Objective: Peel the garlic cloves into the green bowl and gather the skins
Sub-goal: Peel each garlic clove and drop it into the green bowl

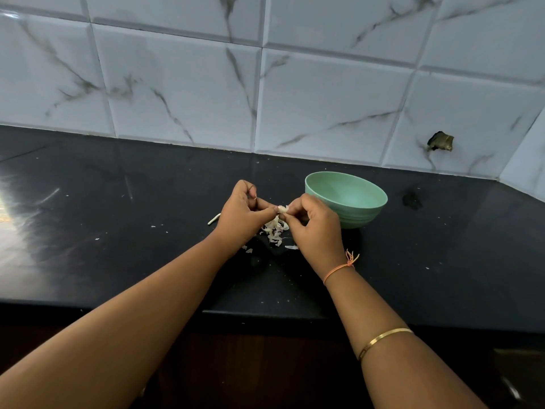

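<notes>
A small garlic clove is pinched between my left hand and my right hand, a little above the dark countertop. Fingertips of both hands curl round the clove, and most of it is hidden by them. Below the hands lies a loose pile of pale garlic skins. The green bowl stands upright just right of my right hand, close behind it. What lies inside the bowl cannot be made out.
A pale garlic stem piece lies left of my left hand. Small skin flecks are scattered over the counter. A tiled wall rises behind, with a broken hole at right. The counter's front edge runs under my forearms.
</notes>
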Tool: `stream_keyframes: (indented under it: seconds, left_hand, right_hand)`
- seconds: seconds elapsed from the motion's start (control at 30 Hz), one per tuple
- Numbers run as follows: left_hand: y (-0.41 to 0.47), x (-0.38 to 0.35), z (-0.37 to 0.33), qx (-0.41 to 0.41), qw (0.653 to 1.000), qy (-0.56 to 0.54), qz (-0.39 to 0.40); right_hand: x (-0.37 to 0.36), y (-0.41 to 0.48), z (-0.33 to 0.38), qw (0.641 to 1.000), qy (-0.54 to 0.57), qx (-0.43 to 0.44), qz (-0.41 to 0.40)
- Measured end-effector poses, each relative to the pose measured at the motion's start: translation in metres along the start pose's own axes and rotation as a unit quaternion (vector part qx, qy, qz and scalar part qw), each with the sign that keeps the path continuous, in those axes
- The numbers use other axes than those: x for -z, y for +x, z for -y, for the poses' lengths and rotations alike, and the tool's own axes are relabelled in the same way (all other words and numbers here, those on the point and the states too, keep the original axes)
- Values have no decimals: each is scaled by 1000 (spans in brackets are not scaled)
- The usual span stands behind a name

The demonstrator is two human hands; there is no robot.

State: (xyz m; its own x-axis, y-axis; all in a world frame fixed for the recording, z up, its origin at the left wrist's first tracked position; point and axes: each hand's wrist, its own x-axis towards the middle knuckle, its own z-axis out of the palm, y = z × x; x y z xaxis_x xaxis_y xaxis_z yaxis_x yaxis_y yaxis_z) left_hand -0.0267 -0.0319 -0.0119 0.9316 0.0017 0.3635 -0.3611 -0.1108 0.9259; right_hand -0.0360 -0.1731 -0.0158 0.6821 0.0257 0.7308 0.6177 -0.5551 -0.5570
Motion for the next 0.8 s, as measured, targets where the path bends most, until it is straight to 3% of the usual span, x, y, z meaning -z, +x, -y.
stream_keyframes:
  seconds: [0.27, 0.53, 0.8]
  left_hand:
    - [0, -2, -1, -14, 999, 34, -8]
    - [-1, -2, -1, -13, 996, 76, -33]
    - [-2, -2, -4, -28, 998, 53, -34]
  right_hand:
    - [2, 1, 8, 986, 123, -112, 26]
    - [5, 4, 10, 955, 231, -186, -12]
    - [4, 3, 7, 964, 206, -167, 7]
